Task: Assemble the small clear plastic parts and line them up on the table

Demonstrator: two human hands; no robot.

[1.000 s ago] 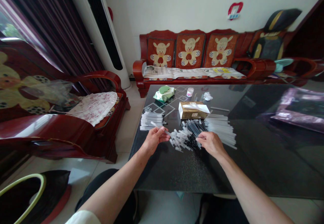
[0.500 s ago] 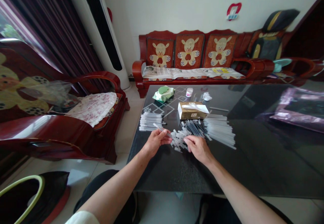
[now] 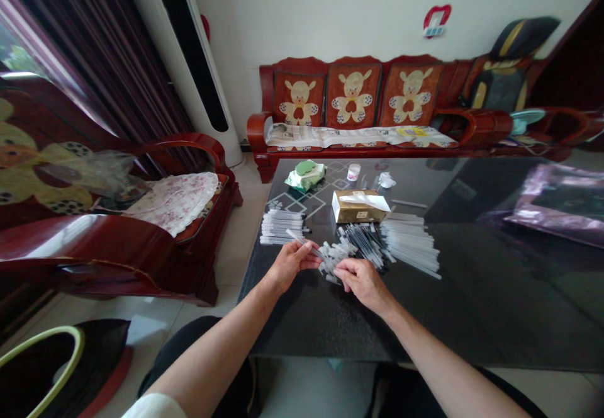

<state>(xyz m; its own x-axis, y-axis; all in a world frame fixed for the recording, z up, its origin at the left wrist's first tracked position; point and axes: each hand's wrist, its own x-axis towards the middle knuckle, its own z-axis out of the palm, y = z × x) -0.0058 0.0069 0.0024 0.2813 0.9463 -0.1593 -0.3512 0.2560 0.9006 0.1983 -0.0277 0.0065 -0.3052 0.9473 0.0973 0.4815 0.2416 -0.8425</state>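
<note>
Between the thumb and fingers of my left hand [image 3: 291,265] is a slim translucent pen [image 3: 294,236], slanted with one end up to the left. My right hand [image 3: 362,281] is pinched at the near right edge of a loose heap of small whitish pen caps [image 3: 334,252]; whatever is at its fingertips is too small to make out. Right of the heap lie dark thin pen refills [image 3: 365,242], and beyond them a fanned row of frosted pen barrels [image 3: 411,243]. A neat stack of pens [image 3: 282,227] lies beyond my left hand.
Behind the pen parts stands a tissue box [image 3: 361,208]. Farther back on the black table [image 3: 481,305] are a green wipes pack [image 3: 305,177], a small white jar [image 3: 353,172] and a crumpled tissue [image 3: 386,180]. A shiny purple package [image 3: 533,207] lies at the right.
My right hand has shifted slightly left and nearer to me along the heap of caps. My left hand holds the pen in nearly the same place.
</note>
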